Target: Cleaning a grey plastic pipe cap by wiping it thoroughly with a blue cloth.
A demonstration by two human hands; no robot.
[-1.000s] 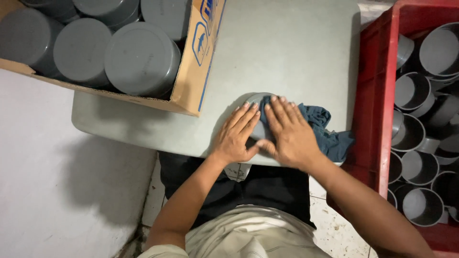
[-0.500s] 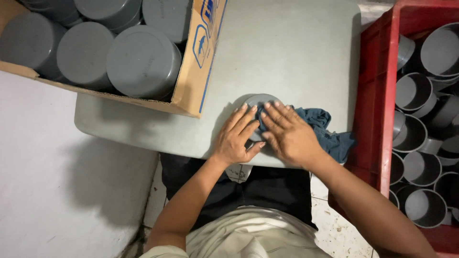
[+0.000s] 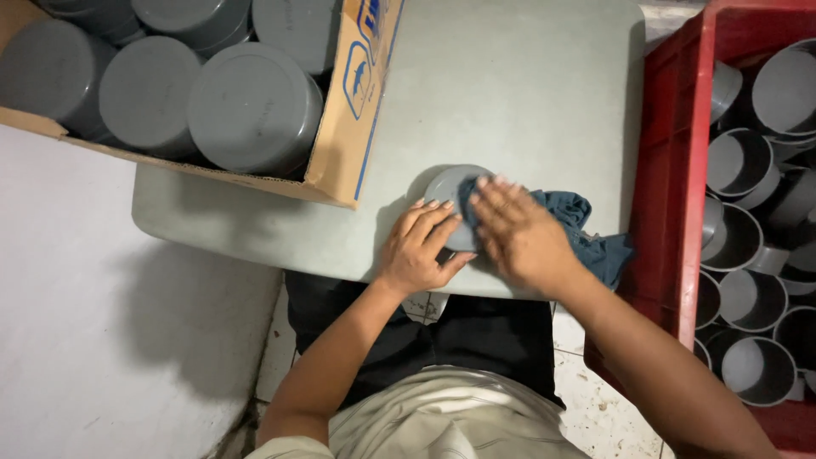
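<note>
Seen from above, the right hand (image 3: pixel 520 234) lies flat, fingers spread, pressing a crumpled dark blue cloth (image 3: pixel 586 234) onto a round grey plastic cap (image 3: pixel 450 191). The left hand (image 3: pixel 418 251) cups the cap's near edge, fingers curved against it, steadying rather than pinching. The cap lies on the pale grey tabletop (image 3: pixel 510 85), close to its front edge, just right of an open cardboard box (image 3: pixel 357 127).

The cap sits so near the edge that a hard push toward the body could likely slide it off onto the lap; the loose cloth tail might also snag.

The cardboard box shows about six grey caps, closed side up. The red plastic crate (image 3: pixel 671 170) on the right holds roughly a dozen more, mostly open side up; some are cut off at the frame edge, so the count is uncertain. One cloth, one cap in hand.
</note>
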